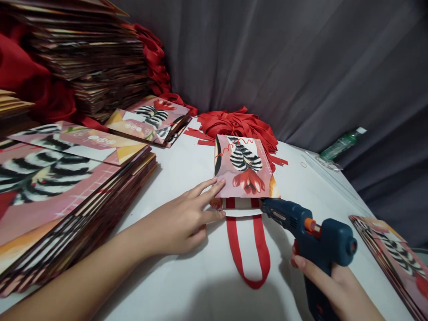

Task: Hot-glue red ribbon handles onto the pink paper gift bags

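A pink paper bag (245, 167) printed with zebra stripes and a red flower lies flat in front of me. At its near edge the mouth is parted, and a red ribbon handle (264, 263) loops out towards me. My left hand (182, 220) grips the bag's left corner, fingertips on the printed panel and another digit at the white strip (242, 212) of the mouth. In my right hand (341, 285) is a dark blue hot glue gun (321, 247) with an orange part on top. Its nozzle reaches the mouth's right corner; the tip is hidden.
A heap of red ribbons (234, 122) lies behind the bag. Stacked printed bags (67, 178) stand at left, with a taller pile (90, 58) behind. More bags (394, 254) lie at right. A green bottle (343, 145) rests by the grey curtain (284, 67).
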The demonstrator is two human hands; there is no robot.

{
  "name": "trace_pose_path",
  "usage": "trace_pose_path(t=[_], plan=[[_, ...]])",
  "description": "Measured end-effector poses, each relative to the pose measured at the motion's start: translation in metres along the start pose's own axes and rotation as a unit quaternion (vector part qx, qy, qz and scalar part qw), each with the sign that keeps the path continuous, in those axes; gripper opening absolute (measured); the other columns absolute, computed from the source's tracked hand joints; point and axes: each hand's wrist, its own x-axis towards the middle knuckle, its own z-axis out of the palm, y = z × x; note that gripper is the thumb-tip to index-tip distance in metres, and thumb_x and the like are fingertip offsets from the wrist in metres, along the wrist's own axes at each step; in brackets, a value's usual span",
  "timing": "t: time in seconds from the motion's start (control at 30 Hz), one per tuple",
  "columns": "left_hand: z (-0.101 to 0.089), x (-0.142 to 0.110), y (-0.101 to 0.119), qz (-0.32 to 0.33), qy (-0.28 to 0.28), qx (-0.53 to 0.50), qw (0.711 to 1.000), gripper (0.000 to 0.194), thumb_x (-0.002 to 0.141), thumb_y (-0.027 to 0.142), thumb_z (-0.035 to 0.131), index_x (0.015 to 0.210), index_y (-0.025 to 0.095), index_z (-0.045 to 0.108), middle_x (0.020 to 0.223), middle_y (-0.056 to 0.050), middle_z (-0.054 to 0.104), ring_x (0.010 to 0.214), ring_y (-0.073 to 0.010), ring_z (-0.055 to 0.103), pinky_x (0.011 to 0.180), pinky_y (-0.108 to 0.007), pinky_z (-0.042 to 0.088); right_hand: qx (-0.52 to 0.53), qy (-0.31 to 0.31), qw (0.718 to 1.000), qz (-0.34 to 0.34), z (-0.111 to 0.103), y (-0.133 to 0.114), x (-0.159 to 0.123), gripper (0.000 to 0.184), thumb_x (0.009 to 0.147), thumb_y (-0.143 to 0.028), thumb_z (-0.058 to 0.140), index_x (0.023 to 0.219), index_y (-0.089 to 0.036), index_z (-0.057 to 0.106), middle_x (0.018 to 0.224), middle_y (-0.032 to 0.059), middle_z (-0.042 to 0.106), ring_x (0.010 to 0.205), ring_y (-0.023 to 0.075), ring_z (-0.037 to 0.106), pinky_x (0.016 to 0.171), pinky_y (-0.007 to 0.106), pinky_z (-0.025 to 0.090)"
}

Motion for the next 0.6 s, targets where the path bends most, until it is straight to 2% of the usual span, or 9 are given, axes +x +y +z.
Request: trace_pose_path(t=[0.13,0.23,0.37,0.5,0.6], plan=[[0.001,0.001,0.0,0.003,-0.008,0.009,1.0,0.053,0.073,0.01,0.056,0.123,0.026,0.064,0.164,-0.008,0.011,0.147,-0.0389,0.019,0.112,-0.055,0.036,-0.023,0.013,0.999,-0.03,0.006,0.003,-0.004,0.057,0.069,-0.059,0.074,0.112,-0.022,0.067,0.107,0.0107,0.069,0.108,0.0355,0.059,0.104,0.044,0.043],[0.001,0.001,0.0,0.006,-0.006,0.009,1.0,0.054,0.072,0.01,0.056,0.123,0.026,0.064,0.164,-0.008,0.011,0.147,-0.0391,0.019,0.112,-0.055,0.035,0.0,0.013,0.999,-0.038,0.017,-0.001,-0.006,0.052,0.072,-0.06,0.072,0.107,-0.021,0.067,0.104,0.0103,0.07,0.104,0.0334,0.061,0.098,0.044,0.047],[0.001,0.0,0.0,-0.001,-0.003,0.01,1.0,0.055,0.072,0.01,0.056,0.124,0.026,0.064,0.164,-0.008,0.009,0.146,-0.0417,0.02,0.11,-0.057,0.037,0.089,-0.062,0.994,-0.002,0.031,-0.01,-0.004,0.048,0.073,-0.058,0.072,0.102,-0.019,0.069,0.1,0.0096,0.072,0.099,0.0302,0.064,0.094,0.042,0.048],[-0.003,0.001,0.002,-0.005,-0.018,0.002,1.0,0.056,0.071,0.009,0.057,0.123,0.026,0.065,0.163,-0.009,0.013,0.146,-0.0413,0.021,0.109,-0.056,0.038,0.168,-0.157,0.973,0.019,0.038,-0.012,0.005,0.045,0.071,-0.056,0.076,0.095,-0.019,0.071,0.094,0.0094,0.073,0.093,0.0282,0.066,0.089,0.04,0.049],[-0.006,0.003,0.004,-0.009,-0.025,-0.004,1.0,0.054,0.071,0.008,0.056,0.121,0.026,0.066,0.163,-0.009,0.016,0.146,-0.0409,0.021,0.11,-0.056,0.038,0.203,-0.181,0.962,0.018,0.043,-0.01,0.01,0.044,0.071,-0.055,0.077,0.095,-0.019,0.071,0.093,0.0092,0.073,0.092,0.027,0.066,0.089,0.04,0.049]])
